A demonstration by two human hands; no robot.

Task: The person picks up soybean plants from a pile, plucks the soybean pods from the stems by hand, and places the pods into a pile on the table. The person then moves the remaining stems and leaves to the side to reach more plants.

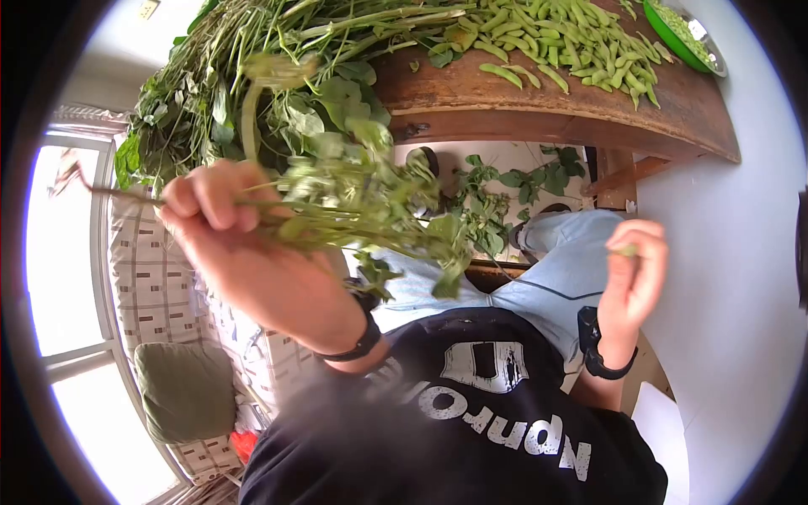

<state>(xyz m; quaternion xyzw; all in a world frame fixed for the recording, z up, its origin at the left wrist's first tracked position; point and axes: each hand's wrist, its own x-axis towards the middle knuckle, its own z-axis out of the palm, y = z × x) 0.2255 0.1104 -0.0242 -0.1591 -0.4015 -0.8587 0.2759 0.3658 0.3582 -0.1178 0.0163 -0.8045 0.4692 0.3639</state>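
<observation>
My left hand (268,273) is closed round the stems of a leafy soybean plant (358,198), raised in front of the table edge. Its leaves are smeared by motion and spread to the right, while a brown root end sticks out on the left. Over at the right, my right hand (637,282) is raised above my leg with its fingers pinched. A small green soybean pod (624,251) shows in part between thumb and fingers; the rest of it is hidden.
Across the wooden table (539,114), a heap of plants (219,109) lies at left and picked pods (581,42) at right. A green-rimmed bowl (686,38) stands at the far right. Stripped plants (505,189) lie on the floor between my feet. A white wall (732,278) borders the right.
</observation>
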